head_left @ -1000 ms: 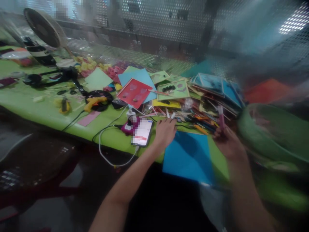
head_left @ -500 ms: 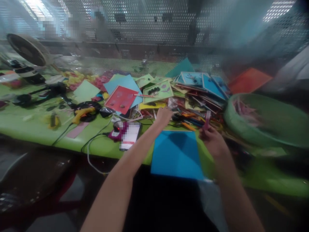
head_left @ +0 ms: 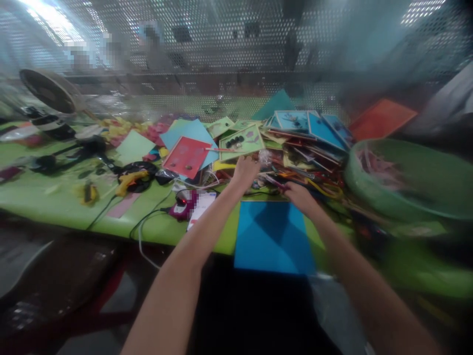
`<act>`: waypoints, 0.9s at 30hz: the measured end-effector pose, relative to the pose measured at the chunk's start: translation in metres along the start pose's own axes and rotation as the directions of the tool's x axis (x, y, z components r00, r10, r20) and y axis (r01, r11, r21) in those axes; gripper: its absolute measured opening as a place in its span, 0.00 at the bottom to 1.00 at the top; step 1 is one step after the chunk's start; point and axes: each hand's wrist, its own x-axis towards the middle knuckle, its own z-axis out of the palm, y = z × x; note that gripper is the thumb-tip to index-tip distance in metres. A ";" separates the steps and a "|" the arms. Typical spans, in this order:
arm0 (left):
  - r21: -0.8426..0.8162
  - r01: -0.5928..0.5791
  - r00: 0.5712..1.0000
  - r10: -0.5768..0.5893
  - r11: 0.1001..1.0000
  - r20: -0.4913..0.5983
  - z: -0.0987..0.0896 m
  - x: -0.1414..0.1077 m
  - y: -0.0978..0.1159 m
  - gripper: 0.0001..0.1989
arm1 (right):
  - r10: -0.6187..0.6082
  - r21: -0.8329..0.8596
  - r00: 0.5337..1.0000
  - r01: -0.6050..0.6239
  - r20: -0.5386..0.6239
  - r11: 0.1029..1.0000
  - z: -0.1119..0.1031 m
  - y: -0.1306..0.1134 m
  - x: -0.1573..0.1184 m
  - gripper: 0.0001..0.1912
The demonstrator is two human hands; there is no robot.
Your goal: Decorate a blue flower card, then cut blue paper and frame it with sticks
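Observation:
My left hand [head_left: 247, 171] reaches into the clutter at the front of the pile, by a crumpled piece of clear plastic [head_left: 264, 157]. Its fingertips blur into the things there, so whether it grips anything is unclear. My right hand [head_left: 300, 196] is closed on a slim pink-and-clear tube [head_left: 274, 182], which points left toward the clutter. A plain blue sheet [head_left: 271, 236] lies at the table's front edge, below both hands. Behind the left hand rest a green card with dark round pieces [head_left: 242, 140] and a red card [head_left: 185, 157].
A stack of blue framed cards [head_left: 293, 121] stands behind the hands. To the right is a green basin [head_left: 406, 197] with pink scraps. On the left are a yellow glue gun [head_left: 132, 181], a purple power socket [head_left: 184, 207] with cables, a phone [head_left: 201, 204] and a fan [head_left: 48, 91].
My right hand has moved left and forward, and the tube has tipped from upright to nearly flat. My left hand has shifted slightly in the clutter.

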 end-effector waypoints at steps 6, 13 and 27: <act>0.013 0.080 0.997 -0.081 0.997 0.017 -0.024 -0.022 -0.022 0.12 | 0.009 0.040 0.997 -0.006 -0.078 0.999 0.003 0.005 0.017 0.07; -0.383 0.125 0.991 -0.099 0.915 0.086 -0.054 -0.094 -0.033 0.16 | 0.011 0.213 0.993 0.014 -0.118 0.977 -0.022 0.003 -0.006 0.08; -0.876 0.095 0.995 -0.013 0.472 0.101 -0.009 -0.169 0.124 0.10 | 0.111 0.397 0.993 -0.090 -0.029 0.913 -0.009 0.008 -0.155 0.17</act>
